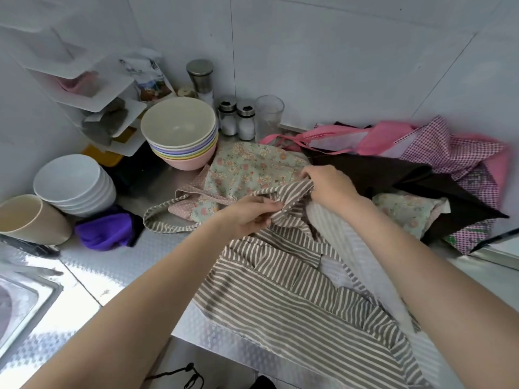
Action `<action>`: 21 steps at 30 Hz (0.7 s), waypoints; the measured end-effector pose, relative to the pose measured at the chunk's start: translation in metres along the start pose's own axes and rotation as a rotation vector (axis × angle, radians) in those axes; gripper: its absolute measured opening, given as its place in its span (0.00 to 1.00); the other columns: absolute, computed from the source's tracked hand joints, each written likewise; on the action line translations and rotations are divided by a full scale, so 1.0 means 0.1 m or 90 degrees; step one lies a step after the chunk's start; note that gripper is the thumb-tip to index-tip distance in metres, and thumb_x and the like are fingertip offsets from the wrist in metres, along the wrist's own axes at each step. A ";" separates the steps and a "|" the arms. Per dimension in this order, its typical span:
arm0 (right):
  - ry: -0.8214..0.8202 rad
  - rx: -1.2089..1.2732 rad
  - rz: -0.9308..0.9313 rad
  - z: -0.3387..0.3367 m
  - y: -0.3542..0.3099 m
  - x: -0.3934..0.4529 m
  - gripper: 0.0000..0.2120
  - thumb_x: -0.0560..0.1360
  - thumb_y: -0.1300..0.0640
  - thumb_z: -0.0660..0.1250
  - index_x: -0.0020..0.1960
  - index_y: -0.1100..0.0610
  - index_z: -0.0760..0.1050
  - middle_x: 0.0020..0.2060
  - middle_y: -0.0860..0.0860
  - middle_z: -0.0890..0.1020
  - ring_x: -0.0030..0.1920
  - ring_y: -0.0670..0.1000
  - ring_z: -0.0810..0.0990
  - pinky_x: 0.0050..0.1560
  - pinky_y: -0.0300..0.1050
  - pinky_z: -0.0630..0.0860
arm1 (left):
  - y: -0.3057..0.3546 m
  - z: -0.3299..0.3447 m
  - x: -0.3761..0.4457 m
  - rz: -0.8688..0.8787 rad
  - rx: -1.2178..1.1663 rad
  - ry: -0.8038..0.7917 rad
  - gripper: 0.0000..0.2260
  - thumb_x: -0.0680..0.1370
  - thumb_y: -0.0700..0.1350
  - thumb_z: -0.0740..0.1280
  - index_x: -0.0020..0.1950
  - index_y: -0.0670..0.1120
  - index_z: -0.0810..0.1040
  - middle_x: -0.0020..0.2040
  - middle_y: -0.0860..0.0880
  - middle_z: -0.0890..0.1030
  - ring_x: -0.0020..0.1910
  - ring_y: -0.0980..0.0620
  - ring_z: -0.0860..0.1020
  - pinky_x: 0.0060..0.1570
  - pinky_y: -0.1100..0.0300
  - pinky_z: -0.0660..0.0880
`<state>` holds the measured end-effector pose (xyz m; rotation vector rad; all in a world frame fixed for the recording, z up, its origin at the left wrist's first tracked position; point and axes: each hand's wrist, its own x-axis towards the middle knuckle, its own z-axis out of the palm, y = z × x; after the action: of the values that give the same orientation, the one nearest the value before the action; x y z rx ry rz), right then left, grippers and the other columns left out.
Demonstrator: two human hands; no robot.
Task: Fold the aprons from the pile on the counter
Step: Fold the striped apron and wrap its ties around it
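A brown-and-white striped apron [283, 293] lies spread over the metal counter [118, 265], its lower part hanging past the front edge. My left hand [247, 217] pinches its top edge. My right hand [328, 186] grips the same top edge a little further back and right. The apron's neck loop [168, 223] trails to the left on the counter. Behind it lies a floral apron [250, 169]. At the right back sits the pile: a dark brown apron [393, 178], a pink one [376, 138] and a purple checked one [449, 150].
A stack of pastel bowls [182, 138] and a stack of white bowls [75, 186] stand at the left back, with a beige cup [31, 220] and a purple cloth [106, 228]. Shakers [237, 122] and a glass [268, 113] line the wall. A sink [19, 307] is at the lower left.
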<state>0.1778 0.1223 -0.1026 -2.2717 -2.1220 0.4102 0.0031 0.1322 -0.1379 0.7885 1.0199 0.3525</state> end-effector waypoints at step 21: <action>-0.158 0.211 -0.062 0.23 -0.40 -0.01 0.24 0.80 0.50 0.59 0.74 0.55 0.61 0.70 0.55 0.68 0.68 0.54 0.70 0.68 0.50 0.66 | -0.25 -0.40 -0.15 0.107 0.003 0.008 0.16 0.79 0.36 0.61 0.62 0.52 0.70 0.52 0.46 0.77 0.47 0.51 0.77 0.46 0.58 0.77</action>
<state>0.1341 0.1206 -0.1171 -2.0114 -2.0630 1.0028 -0.0411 0.1228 -0.1585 0.8792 0.9691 0.4992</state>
